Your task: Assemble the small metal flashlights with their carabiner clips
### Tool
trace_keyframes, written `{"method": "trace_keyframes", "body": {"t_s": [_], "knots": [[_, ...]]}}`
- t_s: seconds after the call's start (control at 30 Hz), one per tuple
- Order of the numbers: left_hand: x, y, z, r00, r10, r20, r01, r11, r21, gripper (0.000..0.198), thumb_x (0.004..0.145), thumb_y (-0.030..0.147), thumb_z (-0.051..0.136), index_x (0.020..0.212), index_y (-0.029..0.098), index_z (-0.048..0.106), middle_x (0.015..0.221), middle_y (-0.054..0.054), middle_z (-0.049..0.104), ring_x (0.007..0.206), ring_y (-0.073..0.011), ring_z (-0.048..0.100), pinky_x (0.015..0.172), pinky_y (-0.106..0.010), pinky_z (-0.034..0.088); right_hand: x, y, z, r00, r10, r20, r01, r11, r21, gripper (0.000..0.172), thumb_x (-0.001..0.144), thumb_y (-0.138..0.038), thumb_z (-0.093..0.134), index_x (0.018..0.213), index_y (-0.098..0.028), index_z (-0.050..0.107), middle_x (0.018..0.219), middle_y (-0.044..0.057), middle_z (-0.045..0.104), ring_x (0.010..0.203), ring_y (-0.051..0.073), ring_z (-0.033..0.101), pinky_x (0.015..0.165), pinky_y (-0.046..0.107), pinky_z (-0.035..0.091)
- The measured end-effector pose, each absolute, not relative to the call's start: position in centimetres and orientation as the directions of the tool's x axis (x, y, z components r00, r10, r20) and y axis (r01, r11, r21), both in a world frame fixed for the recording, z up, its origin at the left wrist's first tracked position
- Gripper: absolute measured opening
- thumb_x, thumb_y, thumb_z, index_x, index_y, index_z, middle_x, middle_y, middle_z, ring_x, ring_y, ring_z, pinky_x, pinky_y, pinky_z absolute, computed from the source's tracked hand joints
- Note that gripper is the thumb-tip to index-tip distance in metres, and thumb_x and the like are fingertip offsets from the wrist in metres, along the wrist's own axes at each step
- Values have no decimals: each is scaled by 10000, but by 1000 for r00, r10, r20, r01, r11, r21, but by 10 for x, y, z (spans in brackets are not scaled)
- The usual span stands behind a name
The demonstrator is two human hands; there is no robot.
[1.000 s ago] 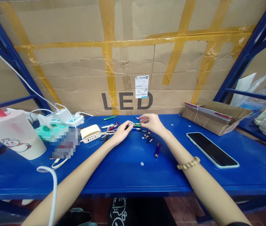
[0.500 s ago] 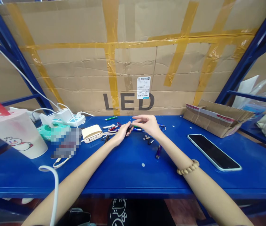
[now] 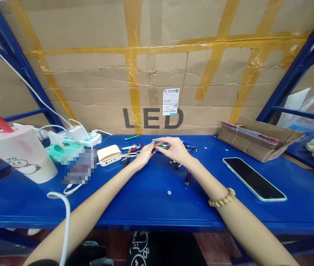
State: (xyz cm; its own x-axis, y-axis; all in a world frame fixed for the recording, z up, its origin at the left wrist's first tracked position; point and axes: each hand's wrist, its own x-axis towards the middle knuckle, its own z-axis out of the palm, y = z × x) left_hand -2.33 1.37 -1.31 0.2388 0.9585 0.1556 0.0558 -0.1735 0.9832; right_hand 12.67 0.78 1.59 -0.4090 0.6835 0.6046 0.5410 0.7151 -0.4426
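My left hand (image 3: 145, 156) is closed around a small dark piece, mostly hidden by the fingers. Thumb and fingers of my right hand (image 3: 175, 149) pinch together at the left fingertips; what they hold, if anything, is too small to make out. Around both hands lie slim metal tubes with clips, like keychain penlights: a green penlight (image 3: 132, 137) at the back, a silver one (image 3: 127, 148) left of my left hand, and a purple one (image 3: 187, 178) below my right wrist. Small round discs (image 3: 171, 162) and a black piece (image 3: 177, 166) lie under my right hand.
The blue table (image 3: 145, 207) holds a cream power bank (image 3: 109, 154), a power strip (image 3: 90, 139), green tissue pack (image 3: 62, 152) and white cup (image 3: 31, 159) on the left. A phone (image 3: 252, 179) and cardboard tray (image 3: 259, 142) are right. A large carton (image 3: 95, 81) stands behind.
My right fingers have closed in on my left fingertips, and the dark piece now shows less. The camera view has shifted slightly.
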Motion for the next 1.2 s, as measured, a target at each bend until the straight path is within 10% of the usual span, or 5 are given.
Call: {"method": "trace_keyframes", "body": {"t_s": [0.23, 0.37, 0.63, 1.2], "knots": [[-23, 10, -6, 252, 957, 144, 48, -161, 986, 424, 790, 546, 403, 604, 167, 369, 544, 37, 339, 466, -63, 266, 457, -217, 169, 127, 5, 26, -424, 710, 562, 435, 704, -561, 343, 804, -240, 519, 1137, -223, 600, 866, 3, 711, 691, 121, 631, 615, 235, 470], [-25, 12, -1, 219, 960, 176, -17, -177, 984, 334, 813, 416, 381, 589, 171, 341, 552, 34, 356, 435, -54, 257, 429, -198, 174, 146, 12, 36, -313, 760, 570, 488, 643, -590, 185, 741, -259, 603, 869, -171, 703, 861, 35, 708, 742, 136, 630, 693, 247, 474], [-23, 10, 0, 206, 971, 122, -69, -110, 991, 299, 825, 305, 319, 561, 166, 347, 529, 23, 372, 401, -53, 270, 402, -188, 189, 170, 17, 31, -446, 886, -127, 852, 376, -364, 203, 569, -328, 747, 748, -233, 737, 767, -9, 714, 738, 168, 639, 564, 222, 426], [-22, 6, 4, 231, 970, 79, -115, -53, 992, 295, 831, 239, 257, 563, 161, 354, 546, 10, 377, 412, -61, 289, 416, -194, 218, 168, 22, 22, -381, 918, -111, 815, 277, -508, 151, 579, -97, 663, 710, -144, 721, 657, 27, 702, 617, 143, 651, 536, 179, 500]]}}
